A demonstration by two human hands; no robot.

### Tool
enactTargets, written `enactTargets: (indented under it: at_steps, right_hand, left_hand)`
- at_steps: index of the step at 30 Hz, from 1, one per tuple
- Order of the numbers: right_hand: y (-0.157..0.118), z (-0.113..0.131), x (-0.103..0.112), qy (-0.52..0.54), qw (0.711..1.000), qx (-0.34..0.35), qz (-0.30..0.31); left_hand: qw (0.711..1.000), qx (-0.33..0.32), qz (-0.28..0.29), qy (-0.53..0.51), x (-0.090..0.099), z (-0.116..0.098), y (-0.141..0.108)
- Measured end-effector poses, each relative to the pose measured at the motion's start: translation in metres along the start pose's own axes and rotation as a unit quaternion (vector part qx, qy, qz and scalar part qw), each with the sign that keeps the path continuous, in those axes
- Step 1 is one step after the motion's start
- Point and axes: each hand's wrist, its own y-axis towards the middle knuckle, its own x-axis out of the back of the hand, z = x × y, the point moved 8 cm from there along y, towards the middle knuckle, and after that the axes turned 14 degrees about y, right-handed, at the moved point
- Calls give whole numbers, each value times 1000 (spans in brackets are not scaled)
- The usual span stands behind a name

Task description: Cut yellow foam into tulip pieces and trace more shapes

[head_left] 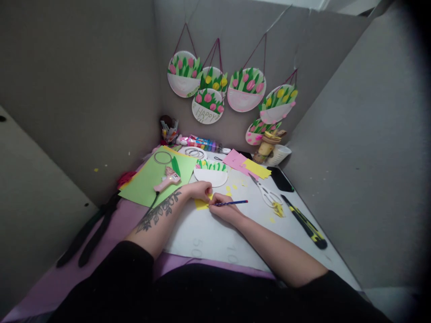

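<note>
My right hand [224, 207] is closed round a blue pencil [235, 202], whose red end points right. The pencil's other end is hidden at my fingers, over a small piece of yellow paper [201, 204] on the white table. My left hand [201, 190] lies on the far edge of that paper with its fingers curled down, touching it beside my right fingertips. Just beyond my hands is a white half-plate basket [211, 176] with green paper leaves and a few pink and yellow flowers.
Left lie green sheets [138, 184] with a pink glue gun [167, 180]. Right are white scissors [268, 195], yellow scraps [278, 209], a cutter knife [305, 223] and a black phone [281, 179]. Pink paper [237, 162] lies behind; several plate baskets [247, 99] hang on the wall.
</note>
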Motion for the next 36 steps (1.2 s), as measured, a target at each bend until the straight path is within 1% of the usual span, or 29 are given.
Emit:
enactTargets:
  at_steps: [4, 10, 15, 24, 36]
  right_hand:
    - [1, 1, 2, 6, 1000, 9, -8]
    - [1, 1, 1, -1, 1000, -1, -2]
    - [0, -2, 8, 31, 999, 9, -24]
    - [1, -5, 4, 14, 1000, 4, -4]
    - [2, -3, 2, 11, 1000, 5, 0]
  left_hand:
    - [1000, -1, 2, 3, -1, 0, 1]
    - [1000, 0, 1, -3, 1, -1, 0]
    - [1000, 7, 4, -7, 2, 0, -2]
    - [1000, -3, 4, -4, -1, 0, 1]
    - [1000, 3, -2, 0, -1, 2, 1]
